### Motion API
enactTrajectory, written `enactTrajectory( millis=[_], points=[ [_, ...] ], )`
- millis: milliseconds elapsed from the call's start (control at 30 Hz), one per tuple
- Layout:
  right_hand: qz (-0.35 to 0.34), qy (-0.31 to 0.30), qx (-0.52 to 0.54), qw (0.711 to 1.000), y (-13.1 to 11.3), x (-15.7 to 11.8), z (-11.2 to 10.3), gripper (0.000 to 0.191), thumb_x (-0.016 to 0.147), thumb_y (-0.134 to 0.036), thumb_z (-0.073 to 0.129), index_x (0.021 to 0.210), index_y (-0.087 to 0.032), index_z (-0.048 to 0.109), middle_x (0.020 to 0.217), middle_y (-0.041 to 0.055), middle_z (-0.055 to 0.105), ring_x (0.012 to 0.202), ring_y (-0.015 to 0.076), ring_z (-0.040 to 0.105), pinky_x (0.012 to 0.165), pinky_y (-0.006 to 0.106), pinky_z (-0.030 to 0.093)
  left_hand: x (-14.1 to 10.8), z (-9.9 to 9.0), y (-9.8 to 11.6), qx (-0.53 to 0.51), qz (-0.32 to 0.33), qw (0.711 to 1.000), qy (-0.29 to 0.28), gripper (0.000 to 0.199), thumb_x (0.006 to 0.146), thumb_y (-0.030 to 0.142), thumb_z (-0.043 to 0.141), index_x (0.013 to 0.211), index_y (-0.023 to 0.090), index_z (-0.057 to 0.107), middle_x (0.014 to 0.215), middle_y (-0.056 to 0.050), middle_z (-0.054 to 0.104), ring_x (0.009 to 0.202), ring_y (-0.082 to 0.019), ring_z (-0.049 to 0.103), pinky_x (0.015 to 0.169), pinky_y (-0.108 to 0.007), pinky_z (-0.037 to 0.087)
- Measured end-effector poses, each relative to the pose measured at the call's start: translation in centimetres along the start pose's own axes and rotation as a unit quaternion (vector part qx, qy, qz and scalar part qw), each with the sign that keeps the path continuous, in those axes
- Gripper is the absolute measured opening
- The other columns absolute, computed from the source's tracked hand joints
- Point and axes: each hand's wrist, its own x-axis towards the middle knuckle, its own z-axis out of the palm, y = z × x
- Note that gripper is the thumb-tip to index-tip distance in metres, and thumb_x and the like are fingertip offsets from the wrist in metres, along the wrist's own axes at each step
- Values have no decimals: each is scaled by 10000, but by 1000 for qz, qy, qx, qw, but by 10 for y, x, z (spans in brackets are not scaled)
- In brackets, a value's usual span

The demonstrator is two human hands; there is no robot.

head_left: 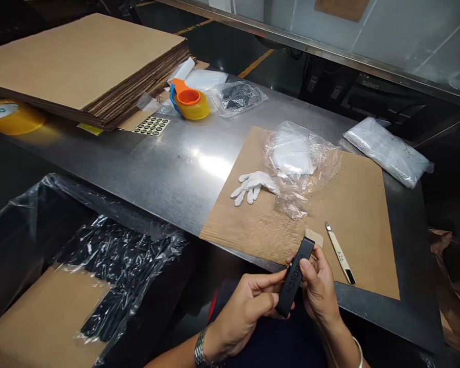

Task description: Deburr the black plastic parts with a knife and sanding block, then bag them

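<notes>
Between my two hands is a black plastic part (294,276), long and narrow, with BOSCH lettering on its face. My left hand (249,309) pinches its lower end. Near the upper end my right hand (320,286) grips it, thumb resting on the face. It is tilted and held just off the front edge of the table. Beyond it, a small tan block (314,236) lies on a cardboard sheet (245,230). A cream-handled knife (340,253) marked A26 lies right of my right hand. A white glove (255,186) rests farther back.
A clear bag with white sheets (293,153) lies on the cardboard, a wrapped packet (389,151) behind right. A tape dispenser (191,102) and stacked cardboard (88,61) stand back left. At lower left, a plastic-lined box (46,317) holds several wrapped black parts (122,260).
</notes>
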Motion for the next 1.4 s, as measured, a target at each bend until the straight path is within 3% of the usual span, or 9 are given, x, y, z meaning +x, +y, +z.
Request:
enactTrajectory(
  millis=[267, 833, 1133, 1400],
  points=[
    [-18, 10, -10, 1000, 3, 0, 0, 440, 733, -402, 650, 1086, -229, 454, 739, -14, 556, 638, 115, 503, 562, 213, 441, 0, 6, 2, -13, -1, 1000, 21, 465, 687, 240, 634, 1140, 140, 599, 895, -120, 681, 793, -217, 612, 720, -365, 456],
    [-32, 23, -11, 999, 5, 0, 0, 357, 747, -389, 639, 1027, -237, 478, 639, -50, 485, 517, 88, 430, 449, 176, 373, 1, 7, 4, -44, -20, 998, 33, 413, 700, 184, 611, 1111, 147, 620, 961, -121, 666, 857, -218, 593, 762, -381, 453],
    [-44, 50, -16, 998, 8, -1, -1, 415, 739, -392, 647, 1070, -240, 449, 748, -12, 591, 628, 129, 547, 560, 225, 452, 0, 5, 2, -63, -24, 997, 38, 385, 701, 179, 612, 1082, 127, 637, 997, -134, 662, 887, -230, 591, 785, -391, 457],
    [-59, 53, -29, 996, 10, -1, -2, 437, 737, -389, 649, 1089, -238, 440, 771, -2, 605, 675, 145, 556, 597, 244, 463, 1, 5, 0, -71, -25, 996, 53, 374, 680, 186, 639, 1049, 125, 655, 938, -130, 681, 860, -229, 601, 771, -391, 466]
  ],
)
